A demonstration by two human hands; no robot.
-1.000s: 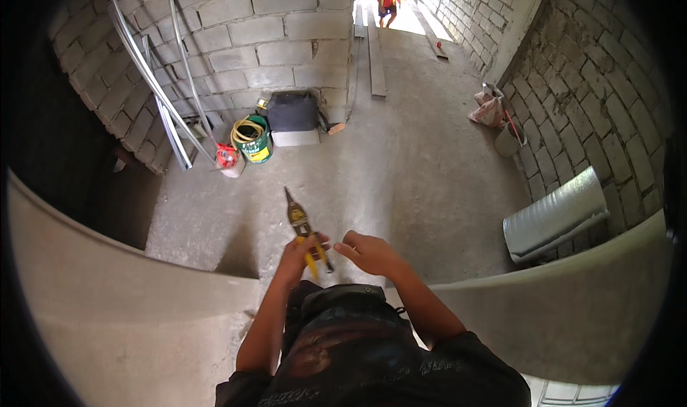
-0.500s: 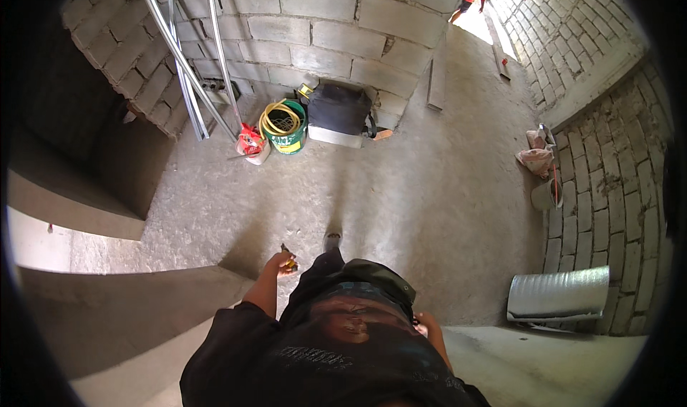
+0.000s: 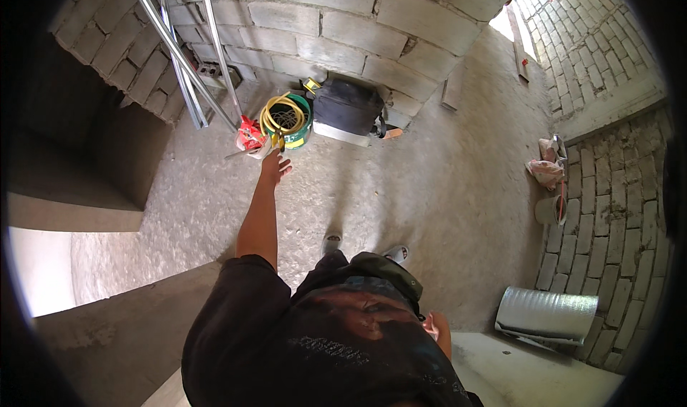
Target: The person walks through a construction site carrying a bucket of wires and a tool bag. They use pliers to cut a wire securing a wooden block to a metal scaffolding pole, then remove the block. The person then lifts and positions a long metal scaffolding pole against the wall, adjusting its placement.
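My left arm reaches out ahead, and my left hand [image 3: 275, 167] is at the near side of a green bucket [image 3: 307, 129]. A small yellow-and-black hand tool [image 3: 278, 141] sticks out past its fingers; its exact kind is too small to make out. Coiled yellow hose [image 3: 267, 115] lies on top of the bucket, with thin grey wire or cord [image 3: 288, 114] inside the coil. Left of the bucket, a red-and-white bag [image 3: 249, 134] sits against it. My right hand [image 3: 431, 326] hangs beside my waist, partly hidden by my shirt, its fingers unclear.
A black bag [image 3: 348, 108] stands by the block wall [image 3: 343, 38]. Metal channels [image 3: 175, 53] lean left of the bucket. Along the right wall are a pail [image 3: 549, 210], crumpled sacks [image 3: 547, 169] and a silver foil roll [image 3: 547, 314]. A plank [image 3: 451, 94] lies farther off.
My left hand has moved from beside my leg forward to the bucket, carrying the yellow-and-black tool. A second foot now shows. The person in red at the far doorway is almost out of view.
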